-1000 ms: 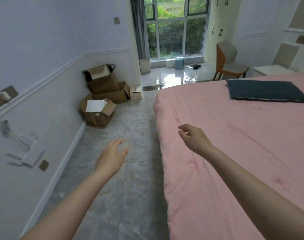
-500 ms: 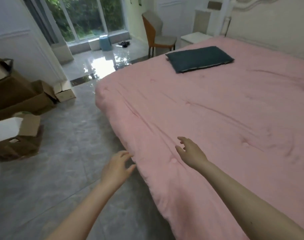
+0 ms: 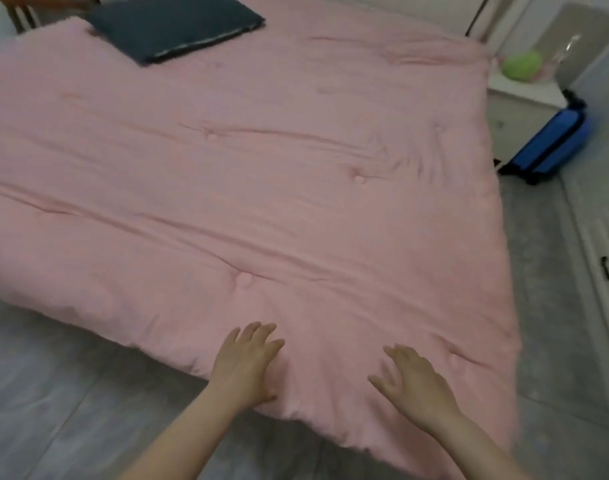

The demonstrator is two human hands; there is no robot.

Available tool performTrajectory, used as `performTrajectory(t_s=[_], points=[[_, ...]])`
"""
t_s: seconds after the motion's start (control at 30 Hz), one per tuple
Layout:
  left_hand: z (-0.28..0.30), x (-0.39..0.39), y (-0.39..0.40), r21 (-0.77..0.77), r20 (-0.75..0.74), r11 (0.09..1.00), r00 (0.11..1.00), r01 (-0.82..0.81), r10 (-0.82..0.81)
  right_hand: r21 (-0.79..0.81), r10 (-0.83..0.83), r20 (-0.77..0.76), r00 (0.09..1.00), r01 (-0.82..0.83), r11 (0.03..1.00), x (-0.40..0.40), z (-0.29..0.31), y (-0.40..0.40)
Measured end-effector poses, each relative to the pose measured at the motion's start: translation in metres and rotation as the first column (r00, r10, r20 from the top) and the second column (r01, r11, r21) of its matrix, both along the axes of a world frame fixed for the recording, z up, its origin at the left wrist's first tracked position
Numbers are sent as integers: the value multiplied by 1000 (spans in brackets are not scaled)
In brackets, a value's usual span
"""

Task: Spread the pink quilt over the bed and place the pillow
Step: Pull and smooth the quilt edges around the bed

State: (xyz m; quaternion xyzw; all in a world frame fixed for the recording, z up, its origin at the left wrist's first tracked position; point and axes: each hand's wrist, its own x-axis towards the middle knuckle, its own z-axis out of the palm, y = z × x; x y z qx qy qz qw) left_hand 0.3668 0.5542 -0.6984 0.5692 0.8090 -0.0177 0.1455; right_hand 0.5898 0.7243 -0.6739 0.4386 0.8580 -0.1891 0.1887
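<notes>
The pink quilt (image 3: 261, 174) lies spread flat over the whole bed, with a few shallow creases and tufted dimples. A dark grey pillow (image 3: 175, 24) rests on it at the far left end. My left hand (image 3: 246, 362) lies palm down on the quilt's near edge, fingers apart. My right hand (image 3: 414, 382) is palm down on the quilt a little to the right, fingers spread. Neither hand holds anything. The picture is slightly blurred.
Grey tiled floor (image 3: 53, 393) runs along the near side of the bed. At the far right stands a white bedside cabinet (image 3: 518, 109) with a green round object (image 3: 521, 65) on it, and a blue bag (image 3: 552, 140) on the floor beside it. White cabinet doors (image 3: 604, 271) line the right edge.
The view has swung right, from the window and boxes to the bed. Both hands have come down from the air onto the quilt's near edge.
</notes>
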Motion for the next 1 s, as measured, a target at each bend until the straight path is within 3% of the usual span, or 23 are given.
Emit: performTrajectory(t_s=[0.07,0.2,0.3,0.4,0.47,0.57,0.7,0.77,0.83,0.9,1.0], points=[[-28,12,2,-136,2,990,999,42,-43,1,12,83,997,-12,1000,24,-28,-11],[-88,29,-3,-202,-102,977,990,72,-94,30,123,214,969,-133,991,61,-86,-33],[-130,32,-11,-111,-221,979,957,169,-190,154,121,148,981,-144,978,81,-137,-41],[-155,27,-11,50,-344,981,926,186,-158,280,141,51,989,-149,948,85,-162,-47],[-162,25,-15,176,-387,960,912,216,-135,455,210,-22,977,-177,873,87,-170,-52],[-154,28,-24,259,-346,940,930,224,-126,574,205,-141,969,-89,814,90,-178,-64],[-122,42,-55,328,-150,943,989,49,1,575,192,-255,948,-11,818,85,-152,-84],[-110,43,-81,357,-13,932,998,-55,63,578,209,-386,898,59,814,87,-134,-94],[-100,45,-110,412,-2,910,998,-55,61,608,253,-513,820,139,782,93,-122,-108],[-105,47,-126,392,-24,920,999,-26,39,622,269,-501,822,126,773,101,-129,-118],[-129,49,-118,203,-61,979,998,31,-19,549,212,-302,929,-13,836,112,-162,-121]])
